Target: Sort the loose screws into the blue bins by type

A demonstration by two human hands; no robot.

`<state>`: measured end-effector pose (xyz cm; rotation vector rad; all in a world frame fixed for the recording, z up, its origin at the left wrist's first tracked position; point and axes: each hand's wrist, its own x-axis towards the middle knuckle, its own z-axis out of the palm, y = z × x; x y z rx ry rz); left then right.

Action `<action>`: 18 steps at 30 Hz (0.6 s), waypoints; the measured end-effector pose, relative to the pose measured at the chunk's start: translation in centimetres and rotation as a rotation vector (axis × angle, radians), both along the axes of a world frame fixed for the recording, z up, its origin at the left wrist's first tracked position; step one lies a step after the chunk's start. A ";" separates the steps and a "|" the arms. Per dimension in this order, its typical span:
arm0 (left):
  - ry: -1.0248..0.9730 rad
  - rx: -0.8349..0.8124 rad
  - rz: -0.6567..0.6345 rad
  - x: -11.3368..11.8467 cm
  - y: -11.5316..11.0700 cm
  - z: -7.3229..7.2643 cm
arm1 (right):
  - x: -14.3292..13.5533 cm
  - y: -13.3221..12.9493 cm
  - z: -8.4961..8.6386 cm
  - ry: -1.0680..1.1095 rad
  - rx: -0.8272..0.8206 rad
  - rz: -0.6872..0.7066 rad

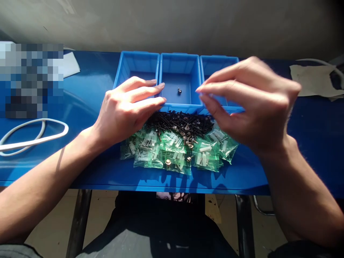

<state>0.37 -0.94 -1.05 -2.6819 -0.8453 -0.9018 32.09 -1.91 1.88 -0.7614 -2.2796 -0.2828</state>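
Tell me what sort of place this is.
Likely a workbench for small hardware: a blue table bears three open blue bins, a heap of dark screws and green-tinted clear packets holding small parts.

At twelve o'clock, the bins (180, 108) were smooth plastic; the counter (90, 71) was glossy. The screws (178, 120) looked metallic; at their six o'clock, plastic packets (149, 145) were shiny and crinkled. Paper (309, 79) at two o'clock looked matt.
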 end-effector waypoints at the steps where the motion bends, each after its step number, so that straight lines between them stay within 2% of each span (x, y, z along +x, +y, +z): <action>1: 0.004 -0.010 0.004 0.0 -0.1 0.0 | -0.5 -0.4 -0.1 -0.035 -0.034 0.102; 3: 0.000 -0.025 0.013 0.1 -0.2 0.1 | -1.4 -1.2 -0.4 -0.140 -0.078 0.235; 8: -0.020 -0.028 0.012 0.2 -0.2 0.0 | -2.1 -1.9 -1.2 -0.288 -0.128 0.267; 18: -0.023 -0.037 0.004 0.1 -0.2 0.0 | -1.9 -1.4 -1.6 -0.081 -0.189 0.263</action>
